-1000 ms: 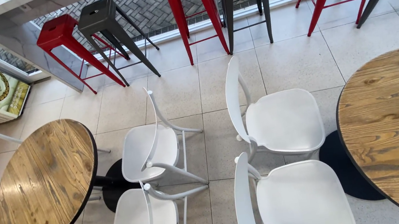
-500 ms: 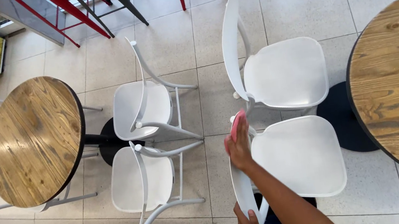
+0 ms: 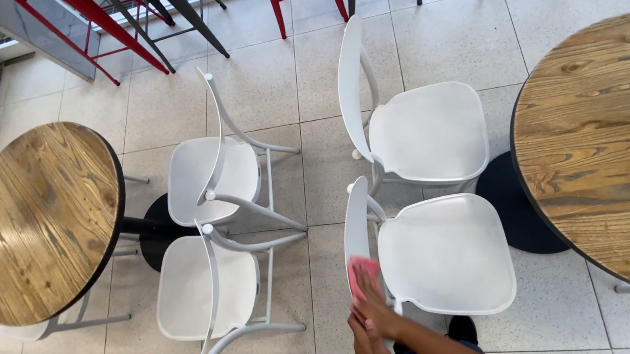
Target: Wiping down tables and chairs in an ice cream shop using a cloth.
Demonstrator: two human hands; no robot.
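Since half a second ago our right hand [image 3: 375, 311] has slid the pink cloth [image 3: 363, 274] down from the top of the nearest white chair's backrest [image 3: 356, 228] toward its lower end, and our view has drawn back so both round wooden tables [image 3: 37, 222] show. We press the cloth flat against the backrest's edge with fingers laid together over it, while our left hand [image 3: 372, 352] sits just below at the bottom edge, touching the right wrist; we cannot tell how its fingers are set.
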